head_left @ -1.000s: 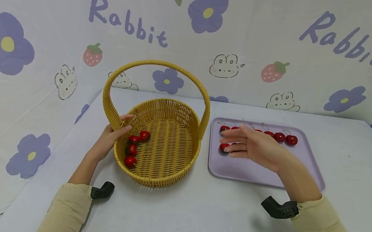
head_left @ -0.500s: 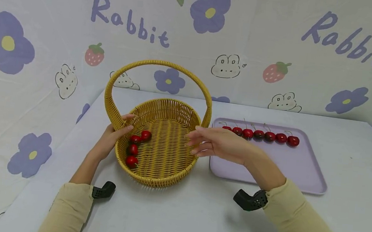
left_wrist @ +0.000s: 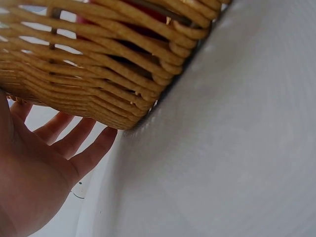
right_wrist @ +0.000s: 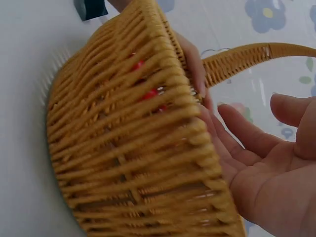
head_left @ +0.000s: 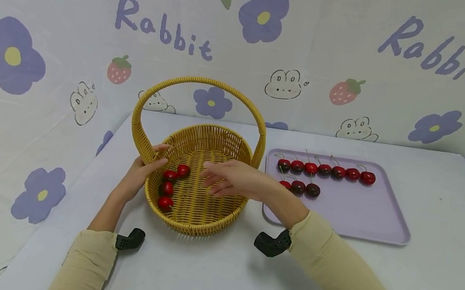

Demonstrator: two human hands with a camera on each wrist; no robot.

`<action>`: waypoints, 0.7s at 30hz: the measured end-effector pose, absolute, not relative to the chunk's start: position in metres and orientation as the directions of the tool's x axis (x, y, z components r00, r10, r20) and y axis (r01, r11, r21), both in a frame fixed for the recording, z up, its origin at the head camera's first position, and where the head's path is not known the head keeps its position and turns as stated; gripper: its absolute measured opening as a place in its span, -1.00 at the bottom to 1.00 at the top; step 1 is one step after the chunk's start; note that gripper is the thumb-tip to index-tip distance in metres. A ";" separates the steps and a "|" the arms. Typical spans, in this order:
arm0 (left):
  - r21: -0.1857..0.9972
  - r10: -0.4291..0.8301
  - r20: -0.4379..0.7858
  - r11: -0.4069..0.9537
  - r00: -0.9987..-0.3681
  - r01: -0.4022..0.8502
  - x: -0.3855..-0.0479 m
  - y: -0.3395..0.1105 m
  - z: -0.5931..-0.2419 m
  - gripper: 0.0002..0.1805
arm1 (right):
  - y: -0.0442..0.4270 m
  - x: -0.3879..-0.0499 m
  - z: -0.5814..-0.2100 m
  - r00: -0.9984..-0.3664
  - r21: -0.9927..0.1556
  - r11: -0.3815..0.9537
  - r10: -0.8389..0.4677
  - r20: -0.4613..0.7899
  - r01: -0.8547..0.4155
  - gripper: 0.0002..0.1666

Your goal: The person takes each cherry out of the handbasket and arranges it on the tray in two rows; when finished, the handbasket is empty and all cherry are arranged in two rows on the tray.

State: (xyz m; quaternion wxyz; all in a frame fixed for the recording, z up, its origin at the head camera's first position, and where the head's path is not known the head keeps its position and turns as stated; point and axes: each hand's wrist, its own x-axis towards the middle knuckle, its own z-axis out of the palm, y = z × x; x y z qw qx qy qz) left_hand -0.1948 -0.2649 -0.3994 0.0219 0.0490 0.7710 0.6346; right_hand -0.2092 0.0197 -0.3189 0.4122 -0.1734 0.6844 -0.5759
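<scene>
A yellow-brown wicker basket with a tall arched handle stands on the white table. Inside it, several red cherries lie along the left wall. My left hand holds the basket's left side by the foot of the handle; in the left wrist view its fingers touch the outer weave. Over the basket's right half hovers my right hand, fingers loosely bent. Thumb and fingers stand apart in the right wrist view, and I see nothing between them.
Right of the basket lies a lilac tray. It bears a back row of several stemmed cherries and a shorter front row, partly behind my right forearm. A patterned cloth hangs behind the table.
My right hand has moved left from above the tray to above the basket, uncovering the cherries on the tray. The left hand and the basket stay in place.
</scene>
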 end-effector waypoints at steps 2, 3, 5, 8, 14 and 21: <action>0.981 0.103 0.028 0.190 -0.994 0.048 -0.194 -0.265 -0.399 -0.43 | 0.013 -0.208 -0.322 -0.596 -0.925 0.298 -0.707 -0.379 0.235 -0.44; 0.981 0.103 0.029 0.190 -0.994 0.048 -0.194 -0.264 -0.399 -0.43 | 0.009 -0.207 -0.323 -0.594 -0.922 0.308 -0.705 -0.387 0.234 -0.44; 0.980 0.103 0.030 0.192 -0.994 0.050 -0.193 -0.264 -0.398 -0.43 | 0.003 -0.206 -0.326 -0.587 -0.915 0.331 -0.702 -0.403 0.232 -0.44; 0.980 0.102 0.029 0.195 -0.994 0.049 -0.192 -0.264 -0.398 -0.43 | -0.007 -0.204 -0.331 -0.581 -0.906 0.364 -0.699 -0.418 0.215 -0.43; 0.979 0.103 0.021 0.198 -0.994 0.041 -0.192 -0.264 -0.398 -0.44 | -0.025 -0.201 -0.340 -0.562 -0.893 0.412 -0.702 -0.438 0.182 -0.43; 0.978 0.109 0.027 0.205 -0.994 0.049 -0.192 -0.263 -0.397 -0.44 | -0.043 -0.197 -0.343 -0.543 -0.864 0.475 -0.687 -0.483 0.168 -0.43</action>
